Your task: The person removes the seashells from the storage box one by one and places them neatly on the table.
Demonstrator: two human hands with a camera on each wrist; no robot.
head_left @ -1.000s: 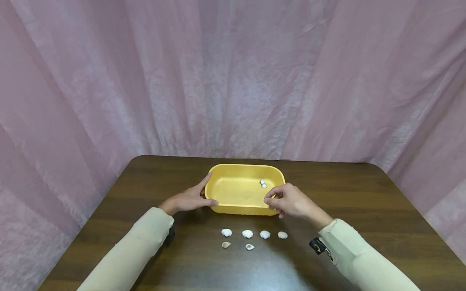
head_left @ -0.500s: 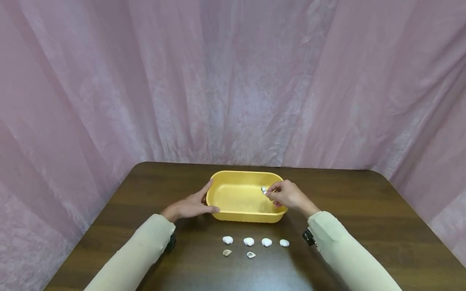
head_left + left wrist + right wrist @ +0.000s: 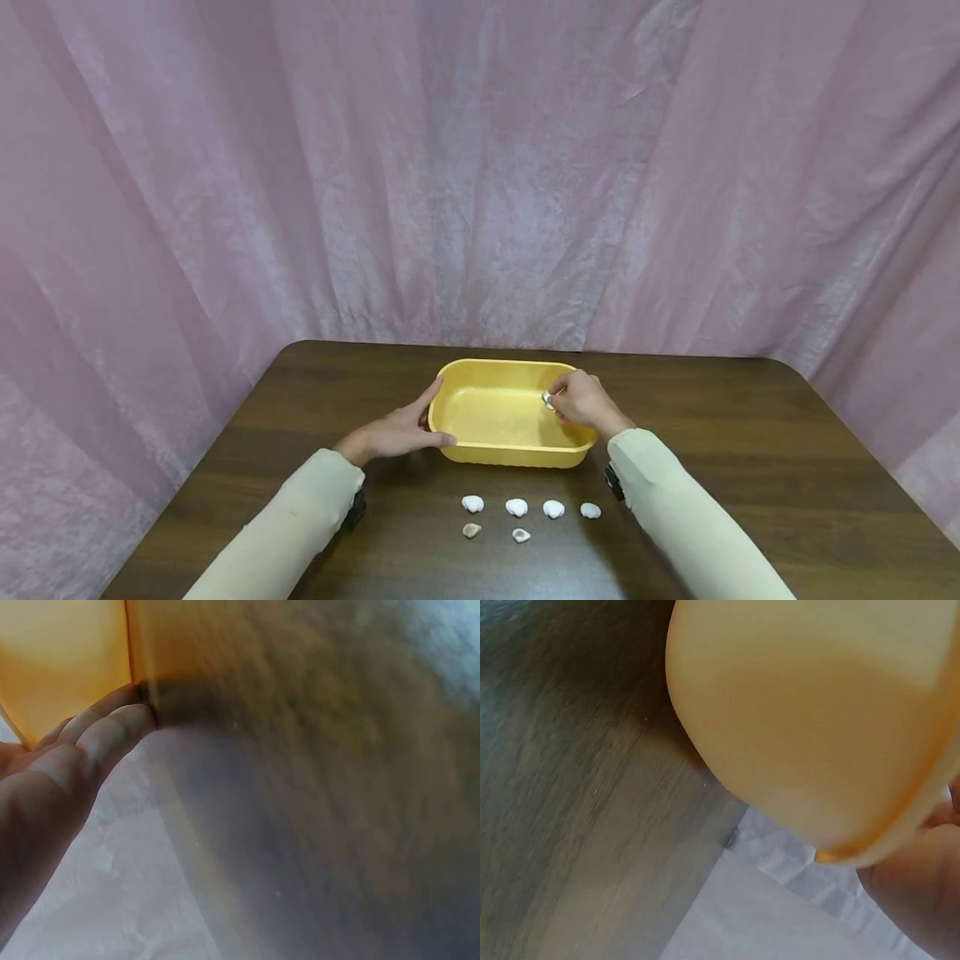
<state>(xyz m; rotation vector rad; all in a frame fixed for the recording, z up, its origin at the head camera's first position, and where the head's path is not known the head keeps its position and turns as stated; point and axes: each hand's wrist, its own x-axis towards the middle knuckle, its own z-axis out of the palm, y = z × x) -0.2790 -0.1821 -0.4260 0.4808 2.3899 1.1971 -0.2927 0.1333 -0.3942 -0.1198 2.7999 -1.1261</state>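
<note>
A yellow plastic basin (image 3: 487, 454) sits on the brown table. My left hand (image 3: 393, 432) spans its left end, thumb along the front rim and forefinger by the back left corner. In the left wrist view, the left fingers (image 3: 120, 727) touch the outer wall below the rim. Reaching over the right rim, my right hand (image 3: 585, 400) has its bent fingertips at small white shells (image 3: 547, 400) on the basin floor. Whether they pinch one is too small to tell. The right wrist view shows only part of the right hand (image 3: 922, 877), beyond the rim, with the fingertips hidden.
In front of the basin several white scallop-like shells (image 3: 516, 507) lie in a row. Two smaller shells, one tan (image 3: 471, 530) and one white (image 3: 521, 535), lie nearer me. A pink curtain (image 3: 480, 183) hangs behind the wooden table (image 3: 712, 417).
My right hand has gone from above the basin's front right rim inward to the shells inside. The left hand keeps its place on the basin. The head view has tilted slightly up.
</note>
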